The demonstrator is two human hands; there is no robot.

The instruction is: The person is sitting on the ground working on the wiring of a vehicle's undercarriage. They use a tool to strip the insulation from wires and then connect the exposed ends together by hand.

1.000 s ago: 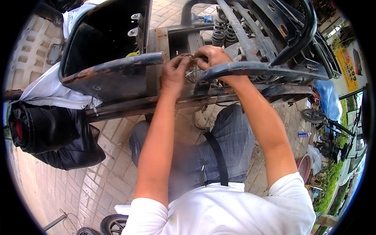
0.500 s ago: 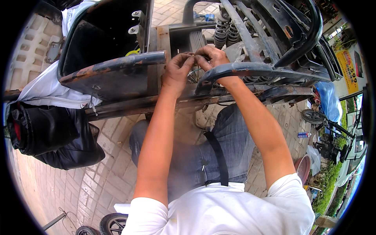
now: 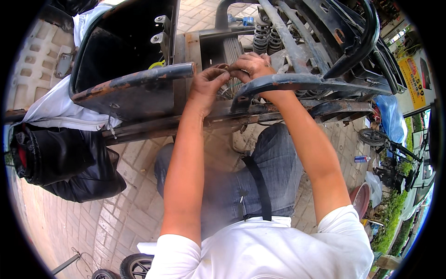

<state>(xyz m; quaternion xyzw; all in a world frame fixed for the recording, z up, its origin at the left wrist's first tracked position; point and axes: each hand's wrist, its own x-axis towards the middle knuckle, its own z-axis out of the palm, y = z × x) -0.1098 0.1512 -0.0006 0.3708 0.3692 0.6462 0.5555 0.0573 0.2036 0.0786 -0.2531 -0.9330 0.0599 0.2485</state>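
Note:
My left hand and my right hand meet inside a rusty black vehicle frame. Both have fingertips pinched around something small and thin, perhaps a wire end, too small to make out. Thin wires hang just below them. A grey ribbed part lies behind my fingers. To the left is a black open box with a rusty tube rim and metal tabs. Coil springs stand behind my right hand.
Black padded bags and white cloth lie left. A blue tool lies behind the frame. At right are a wheel, blue plastic sheet, spray can and basin. Tyres lie low left.
My left hand has shifted slightly down and left since half a second ago. My right hand's fingers have changed their bend slightly, with fingertips still close to the left ones.

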